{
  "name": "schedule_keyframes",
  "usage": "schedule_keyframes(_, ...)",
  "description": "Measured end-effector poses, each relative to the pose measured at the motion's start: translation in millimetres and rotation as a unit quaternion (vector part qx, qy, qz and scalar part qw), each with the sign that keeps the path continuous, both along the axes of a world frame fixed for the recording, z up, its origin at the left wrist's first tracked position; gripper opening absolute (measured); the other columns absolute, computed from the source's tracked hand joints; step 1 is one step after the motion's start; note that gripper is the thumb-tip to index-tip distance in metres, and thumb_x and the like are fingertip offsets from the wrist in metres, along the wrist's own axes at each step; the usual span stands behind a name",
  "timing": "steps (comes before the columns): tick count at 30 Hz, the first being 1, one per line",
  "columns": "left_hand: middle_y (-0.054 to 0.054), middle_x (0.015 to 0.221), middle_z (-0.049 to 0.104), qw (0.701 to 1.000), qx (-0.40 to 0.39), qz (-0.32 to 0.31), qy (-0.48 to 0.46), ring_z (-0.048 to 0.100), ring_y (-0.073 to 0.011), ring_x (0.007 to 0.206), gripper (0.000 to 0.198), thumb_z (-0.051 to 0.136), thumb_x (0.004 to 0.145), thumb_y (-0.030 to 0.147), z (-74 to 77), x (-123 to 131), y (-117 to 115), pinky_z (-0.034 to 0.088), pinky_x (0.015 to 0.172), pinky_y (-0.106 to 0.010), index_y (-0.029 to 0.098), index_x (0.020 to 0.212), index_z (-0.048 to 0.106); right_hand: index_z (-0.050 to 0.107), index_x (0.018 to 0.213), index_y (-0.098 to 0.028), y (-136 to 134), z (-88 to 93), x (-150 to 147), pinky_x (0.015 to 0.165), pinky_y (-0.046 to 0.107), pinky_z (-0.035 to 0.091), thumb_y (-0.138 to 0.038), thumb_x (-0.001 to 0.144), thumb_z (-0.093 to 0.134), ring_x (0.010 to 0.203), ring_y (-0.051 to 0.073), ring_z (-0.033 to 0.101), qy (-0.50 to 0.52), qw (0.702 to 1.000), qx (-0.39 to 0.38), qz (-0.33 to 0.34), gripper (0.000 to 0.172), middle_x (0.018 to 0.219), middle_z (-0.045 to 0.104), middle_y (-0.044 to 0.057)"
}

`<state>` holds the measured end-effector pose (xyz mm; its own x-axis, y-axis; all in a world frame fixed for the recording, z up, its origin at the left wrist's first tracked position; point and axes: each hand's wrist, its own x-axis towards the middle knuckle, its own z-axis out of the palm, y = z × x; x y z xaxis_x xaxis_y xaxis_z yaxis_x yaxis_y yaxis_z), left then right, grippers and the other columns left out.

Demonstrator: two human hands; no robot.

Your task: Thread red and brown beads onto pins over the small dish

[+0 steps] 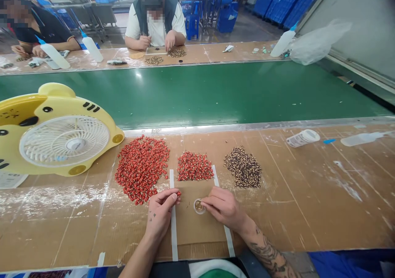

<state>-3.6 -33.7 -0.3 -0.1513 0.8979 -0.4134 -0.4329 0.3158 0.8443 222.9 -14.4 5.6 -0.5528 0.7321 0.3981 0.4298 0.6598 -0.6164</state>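
My left hand [162,208] pinches a small red piece [178,193] between thumb and forefinger, over the left tape strip of a cardboard pad [200,230]. On the pad sits a small round clear dish [199,206] with something amber-coloured inside. My right hand [224,208] is closed at the dish's right edge, its fingertips together; what they hold, if anything, is too small to name. Beyond the pad lies a small pile of red pieces [194,166]. A larger red pile [142,167] spreads to the left, and a dark-and-gold pile [243,167] lies to the right.
A yellow fan [66,163] stands at the left. Past the table runs a green belt [197,97]. A white cup [304,138] and a squeeze bottle [361,139] lie at the right. Two people sit across the belt, near upright bottles and small piles.
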Motion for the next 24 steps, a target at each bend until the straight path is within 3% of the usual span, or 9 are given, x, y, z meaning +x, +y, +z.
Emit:
schedule_keyframes(4, -0.005, 0.069, 0.076, 1.000, -0.009, 0.008, -0.009, 0.066, -0.0126, 0.060, 0.020, 0.086, 0.061, 0.025, 2.9, 3.1, 1.2, 0.053, 0.060, -0.021, 0.016, 0.077, 0.080, 0.066, 0.081, -0.017, 1.0, -0.6, 2.3, 0.059, 0.028, 0.036, -0.019, 0.096, 0.054, 0.063, 0.016, 0.049, -0.039, 0.998, 0.003, 0.042, 0.019, 0.067, 0.060, 0.004)
schedule_keyframes(11, -0.005, 0.074, 0.077, 1.000, -0.015, 0.003, -0.007, 0.071, -0.0167, 0.065, 0.021, 0.086, 0.062, 0.025, -3.6, 3.7, -1.7, 0.055, 0.064, -0.025, 0.016, 0.080, 0.079, 0.065, 0.080, -0.017, -1.5, 0.1, 2.5, 0.060, 0.028, 0.036, -0.018, 0.097, 0.052, 0.063, 0.016, 0.049, -0.040, 0.998, 0.002, 0.044, 0.021, 0.067, 0.059, 0.004)
schedule_keyframes(20, -0.006, 0.073, 0.077, 0.996, -0.009, -0.074, 0.052, 0.072, -0.0201, 0.066, 0.017, 0.082, 0.067, 0.028, -4.1, 7.6, -6.6, 0.057, 0.069, -0.030, 0.017, 0.081, 0.079, 0.065, 0.082, -0.017, -1.8, -1.0, 0.5, 0.060, 0.029, 0.037, -0.018, 0.098, 0.049, 0.064, 0.016, 0.050, -0.033, 0.999, -0.008, 0.014, 0.023, 0.068, 0.061, 0.004)
schedule_keyframes(24, -0.006, 0.080, 0.077, 0.988, 0.024, -0.110, 0.106, 0.070, -0.0187, 0.069, 0.010, 0.079, 0.070, 0.025, -0.1, 7.6, -7.4, 0.055, 0.067, -0.027, 0.019, 0.078, 0.080, 0.065, 0.080, -0.017, -0.9, 1.7, 1.9, 0.059, 0.029, 0.037, -0.019, 0.098, 0.049, 0.064, 0.016, 0.050, -0.039, 0.999, -0.020, 0.027, 0.025, 0.067, 0.061, 0.004)
